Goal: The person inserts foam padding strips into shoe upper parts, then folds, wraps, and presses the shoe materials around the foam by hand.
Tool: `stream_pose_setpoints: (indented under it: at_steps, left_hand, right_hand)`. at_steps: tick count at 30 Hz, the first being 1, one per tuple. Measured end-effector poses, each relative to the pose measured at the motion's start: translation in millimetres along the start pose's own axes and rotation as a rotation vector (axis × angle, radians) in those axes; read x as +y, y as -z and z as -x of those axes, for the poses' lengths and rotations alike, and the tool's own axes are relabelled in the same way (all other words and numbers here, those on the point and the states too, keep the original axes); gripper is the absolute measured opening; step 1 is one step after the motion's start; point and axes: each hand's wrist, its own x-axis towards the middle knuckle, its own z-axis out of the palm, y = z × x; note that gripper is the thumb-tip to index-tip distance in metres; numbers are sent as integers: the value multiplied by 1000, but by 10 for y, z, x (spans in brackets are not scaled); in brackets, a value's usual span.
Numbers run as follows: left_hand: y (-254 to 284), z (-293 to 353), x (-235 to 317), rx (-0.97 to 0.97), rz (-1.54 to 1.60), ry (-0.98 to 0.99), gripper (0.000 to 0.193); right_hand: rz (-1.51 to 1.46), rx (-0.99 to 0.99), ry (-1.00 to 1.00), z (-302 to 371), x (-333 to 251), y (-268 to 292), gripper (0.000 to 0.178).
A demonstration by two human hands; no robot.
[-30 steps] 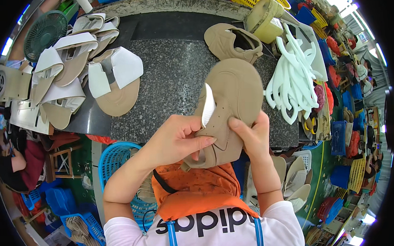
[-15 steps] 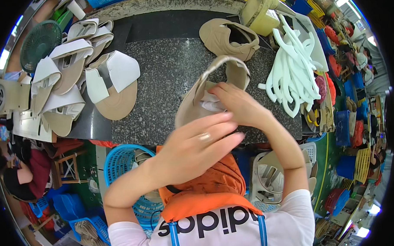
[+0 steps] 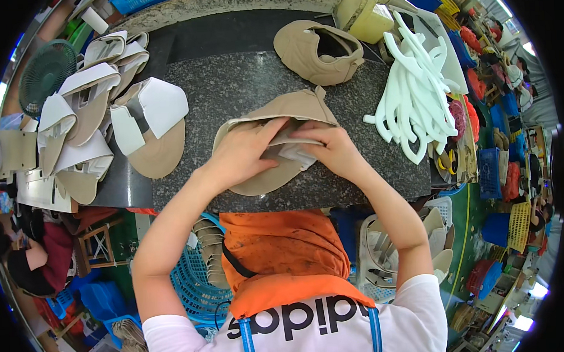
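Tan shoe upper (image 3: 263, 181): at the middle of the bench's (image 3: 223, 94) near edge, opening turned up, pale lining showing; whether its underside touches the stone cannot be told.
Left hand (image 3: 242, 149): half open, thumb spread from forefinger, fingers reaching into the opening; grip hidden.
Right hand (image 3: 337, 150): fingers loosely curled at the opening's right side, tips inside; whether they pinch cannot be told.
Position to hands: upper lies between both, touched by each.
Step in hand: judged to be handling the inside of the upper.
Next move: appears to call for keeping the opening parted and the lining accessible.
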Motion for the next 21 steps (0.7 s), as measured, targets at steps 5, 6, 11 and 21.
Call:
stream_pose_setpoints:
  at_steps: [5,6,11,21]
  left_hand:
    - [13,43,-72,21,-97,-80,65]
    - [-18,56,-114,31,-163,-191,57]
    - [-47,153,-187,40,-345,-440,42]
    - [-152,319,419,23,-374,-164,46]
  right_hand:
    - [192,-157,108,59,-6,31,23]
    - [140,-168,74,71,10,41,22]
    - [208,-317,237,92,59,130,16]
    - [609,-505,709,314,-543,461,21]
